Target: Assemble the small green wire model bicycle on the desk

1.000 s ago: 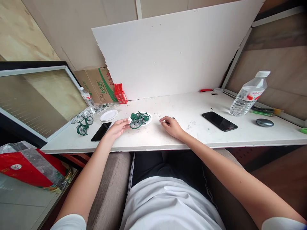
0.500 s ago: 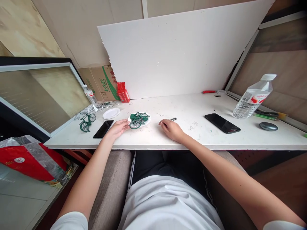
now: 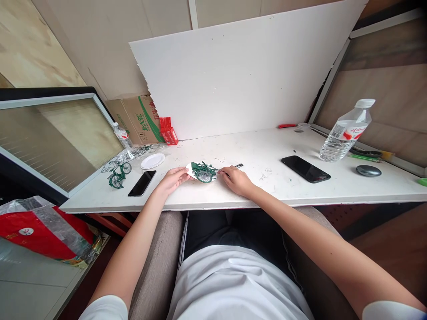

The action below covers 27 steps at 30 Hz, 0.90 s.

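Note:
A green model bicycle (image 3: 203,172) lies on its side on a small white disc (image 3: 189,168). My left hand (image 3: 175,178) pinches the disc's left edge between thumb and fingers. At the right side of the bicycle is my right hand (image 3: 235,178), with its fingers closed on a thin stick-like thing whose tip reaches the bicycle's edge. Most of that thing is hidden in the fingers. A dark flat end of a tool (image 3: 239,166) shows just behind the right hand; whether it is held or lies on the table I cannot tell.
On the left are a second green bicycle (image 3: 119,174), a phone (image 3: 142,183), a white plate (image 3: 152,161) and a small bottle (image 3: 122,134). To the right lie a black phone (image 3: 306,169), a large water bottle (image 3: 345,131) and a grey oval object (image 3: 368,170). A white board (image 3: 247,75) leans behind.
My left hand has carried the disc with the bicycle to the right, up to my right hand. The thin thing's tip now meets the bicycle. The view has shifted slightly.

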Tool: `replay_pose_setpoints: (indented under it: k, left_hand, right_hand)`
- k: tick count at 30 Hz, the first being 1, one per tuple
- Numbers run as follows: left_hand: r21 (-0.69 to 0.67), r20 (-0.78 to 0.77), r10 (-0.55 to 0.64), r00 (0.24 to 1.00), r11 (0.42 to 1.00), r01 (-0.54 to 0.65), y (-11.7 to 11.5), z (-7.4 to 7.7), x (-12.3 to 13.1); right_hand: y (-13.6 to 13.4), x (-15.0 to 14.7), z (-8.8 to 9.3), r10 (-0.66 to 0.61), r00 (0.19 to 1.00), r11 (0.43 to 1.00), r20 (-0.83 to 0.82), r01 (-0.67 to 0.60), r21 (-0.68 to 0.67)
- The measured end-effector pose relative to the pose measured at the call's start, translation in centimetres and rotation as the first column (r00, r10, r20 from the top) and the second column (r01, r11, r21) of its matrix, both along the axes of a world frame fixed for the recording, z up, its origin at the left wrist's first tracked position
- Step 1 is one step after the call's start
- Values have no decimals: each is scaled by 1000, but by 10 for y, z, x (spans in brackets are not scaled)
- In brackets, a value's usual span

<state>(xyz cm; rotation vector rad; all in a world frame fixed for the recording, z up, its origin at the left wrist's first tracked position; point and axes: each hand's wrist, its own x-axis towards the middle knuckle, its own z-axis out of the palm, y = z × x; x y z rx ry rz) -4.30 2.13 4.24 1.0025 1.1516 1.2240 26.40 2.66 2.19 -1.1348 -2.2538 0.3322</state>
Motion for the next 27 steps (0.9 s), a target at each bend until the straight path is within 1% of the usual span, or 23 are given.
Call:
replay_pose_setpoints:
  k: [6,11,16,20,23,27]
  left_hand:
    - [43,-27,-35,999,998,36,6,6,16]
    - [50,-99,-11,995,999,16,11,19,24]
    - [74,-236,84,968,995,-68,18,35,26]
    - [135,-367,188,911,980,-148,25,48,23]
    - [197,-428,261,865,961,-192,27,56,16]
    - [273,-459,349,817,931,-244,25,66,0]
  right_hand:
    - [0,-2,-2,-79,996,997,39,78,21]
    - [0,-3,-1,-114,991,993,64,111,48]
    - [0,-4,-2,-131,989,990,69,127,60]
    - [0,-4,-2,-131,988,990,76,126,65]
    - [-1,-4,-2,-138,987,989,87,133,67]
    - [-2,-4,-1,-146,983,988,107,140,62]
